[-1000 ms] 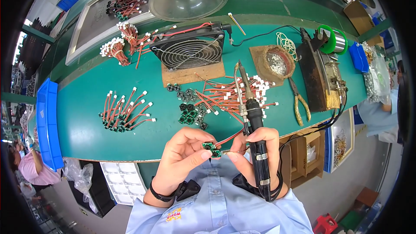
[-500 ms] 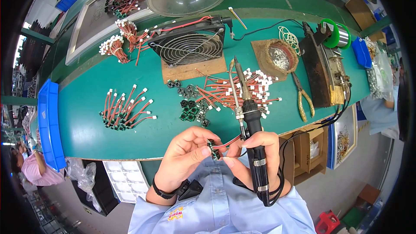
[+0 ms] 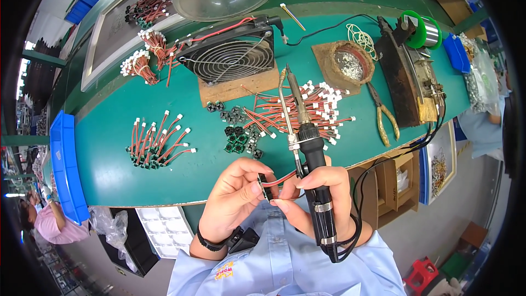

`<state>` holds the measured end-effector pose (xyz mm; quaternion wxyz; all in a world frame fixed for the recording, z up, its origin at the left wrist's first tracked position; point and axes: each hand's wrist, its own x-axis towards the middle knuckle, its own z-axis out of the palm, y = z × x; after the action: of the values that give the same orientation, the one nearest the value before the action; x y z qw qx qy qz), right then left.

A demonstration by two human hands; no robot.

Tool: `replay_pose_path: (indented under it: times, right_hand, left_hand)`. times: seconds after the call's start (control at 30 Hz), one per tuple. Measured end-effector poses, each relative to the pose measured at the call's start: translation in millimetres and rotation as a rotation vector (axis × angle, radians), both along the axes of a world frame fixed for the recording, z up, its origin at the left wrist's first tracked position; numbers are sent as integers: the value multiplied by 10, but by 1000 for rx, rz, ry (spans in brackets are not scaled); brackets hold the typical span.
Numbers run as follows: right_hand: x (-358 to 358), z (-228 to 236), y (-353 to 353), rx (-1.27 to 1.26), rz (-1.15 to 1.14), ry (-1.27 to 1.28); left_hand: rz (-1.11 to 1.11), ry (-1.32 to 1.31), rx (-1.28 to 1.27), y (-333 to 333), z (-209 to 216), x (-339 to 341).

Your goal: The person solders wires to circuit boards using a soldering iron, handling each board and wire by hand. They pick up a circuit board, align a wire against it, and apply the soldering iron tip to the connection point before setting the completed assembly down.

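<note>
— Both hands meet just over the near edge of the green bench, right in front of the blue shirt. What is the left hand doing?

— Its fingers are curled shut, pinching a small dark component between thumb and fingertips. A short red wire runs from that part across to the right hand.

— And the right hand?

— It is closed round the black handle of a soldering iron, whose metal tip points up and away, over the bench. The forefinger and thumb of the same hand also nip the red wire's end. The iron's cable loops down past the wrist.

— What lies under the iron's tip?

— A loose heap of red leads with white plugs, and just left of it a cluster of small black parts. Further left, well apart, lies a neat row of finished leads.

— Behind them?

— A black fan on a brown board, and to its right a brown tip-cleaner dish. Yellow-handled pliers lie beside a dark stand, with a green solder reel at the back. A blue tray sits off the bench's left end.
</note>
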<state>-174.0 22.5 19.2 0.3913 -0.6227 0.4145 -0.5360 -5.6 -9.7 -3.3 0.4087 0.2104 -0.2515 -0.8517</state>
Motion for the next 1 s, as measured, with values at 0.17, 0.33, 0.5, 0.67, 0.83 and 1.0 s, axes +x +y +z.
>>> replay_pose_path:
  times: [0.17,0.33,0.5,0.67,0.83,1.0]
  right_hand:
    - [24,2,4,1,-8,-40]
    - [88,-14,-1,-17,-57,-55]
    - [149,-51,6,-36,-140,-147]
    - [131,-26,-34,-67,-138,-109]
    - [119,-13,-40,-66,-127,-109]
    - [113,-7,-47,-56,-124,-118]
  left_hand:
    - [-10,23,11,12,17,-5]
    - [4,44,57,21,0,-10]
    - [18,42,38,28,-49,7]
    - [21,33,29,14,-32,-19]
    - [32,-3,24,16,-38,-11]
    - [39,36,32,12,-42,-33]
